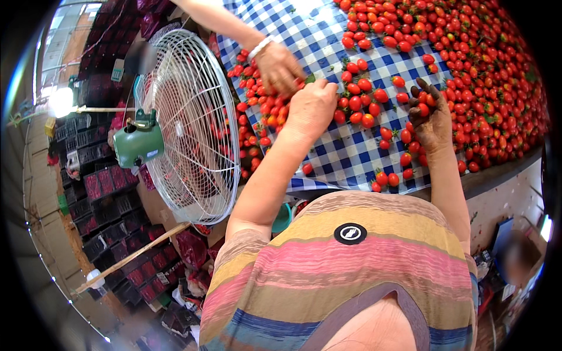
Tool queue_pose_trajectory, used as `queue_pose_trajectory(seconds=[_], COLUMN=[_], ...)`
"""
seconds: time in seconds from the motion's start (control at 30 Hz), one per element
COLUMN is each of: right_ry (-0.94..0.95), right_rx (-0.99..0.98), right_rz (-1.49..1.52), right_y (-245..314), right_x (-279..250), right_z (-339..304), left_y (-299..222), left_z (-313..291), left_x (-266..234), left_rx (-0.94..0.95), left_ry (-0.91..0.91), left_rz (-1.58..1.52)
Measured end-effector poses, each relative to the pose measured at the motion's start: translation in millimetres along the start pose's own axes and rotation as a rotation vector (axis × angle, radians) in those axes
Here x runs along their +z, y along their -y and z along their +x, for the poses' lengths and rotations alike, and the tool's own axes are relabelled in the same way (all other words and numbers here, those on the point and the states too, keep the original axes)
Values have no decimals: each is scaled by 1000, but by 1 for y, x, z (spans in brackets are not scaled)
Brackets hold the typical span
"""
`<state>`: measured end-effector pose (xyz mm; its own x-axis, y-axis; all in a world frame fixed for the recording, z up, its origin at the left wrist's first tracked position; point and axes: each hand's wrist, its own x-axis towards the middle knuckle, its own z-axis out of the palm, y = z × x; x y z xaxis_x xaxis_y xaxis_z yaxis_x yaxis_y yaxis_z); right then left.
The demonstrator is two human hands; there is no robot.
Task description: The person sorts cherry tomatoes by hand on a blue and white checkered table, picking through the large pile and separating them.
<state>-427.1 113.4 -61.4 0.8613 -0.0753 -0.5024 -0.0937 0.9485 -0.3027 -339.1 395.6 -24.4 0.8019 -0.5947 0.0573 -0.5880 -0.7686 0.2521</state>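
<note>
Small red cherry tomatoes (pixel 492 88), some with green stems, are heaped on the right of a blue and white checked tablecloth (pixel 351 153). A looser cluster (pixel 360 102) lies mid-cloth, between my hands. My left hand (pixel 314 106) is over the cloth at the left cluster's edge, its fingers closed together; a bit of green shows at the fingertips, too small to name. My right hand (pixel 433 120) is beside the big heap, fingers curled round a cherry tomato (pixel 423 109). Another person's hand (pixel 280 67), with a white bracelet, reaches over the left-hand tomatoes (pixel 272 108), close to my left fingers.
A large fan (pixel 193 126) with a green motor stands at the table's left edge, near my left forearm. Dark crates (pixel 111 187), some with red contents, are stacked beyond it. A wooden pole (pixel 134 257) slants below the fan. A teal container (pixel 283 217) sits under the table edge.
</note>
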Motion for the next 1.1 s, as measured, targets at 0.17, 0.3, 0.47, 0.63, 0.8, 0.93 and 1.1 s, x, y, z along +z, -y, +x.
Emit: queue_pose_trajectory(seconds=[0.17,0.3,0.47,0.63,0.8,0.93,1.1], right_ry=[-16,29,-8,-12,-111,35,312], right_rx=[-45,-33,12,17,71,275,274], right_rz=[35,14,1,8,-204,-26,281], right_y=[7,6,1,2,-25,-41,-23], right_x=[-1,3,0,0,25,32,25], right_z=[-2,0,2,-2,-9,-23,-49], left_y=[24,7,-5,42,-10,-66,-49], left_z=[1,0,-18,-42,-12,24,63], left_x=[10,16,33,8,-30,-42,33], left_rx=[-90,25,-10,-323,-223,144,86], left_ry=[-158,-109,23,103,102,86,-213], left_rz=[27,-24,-36,-61,-562,-719,-286])
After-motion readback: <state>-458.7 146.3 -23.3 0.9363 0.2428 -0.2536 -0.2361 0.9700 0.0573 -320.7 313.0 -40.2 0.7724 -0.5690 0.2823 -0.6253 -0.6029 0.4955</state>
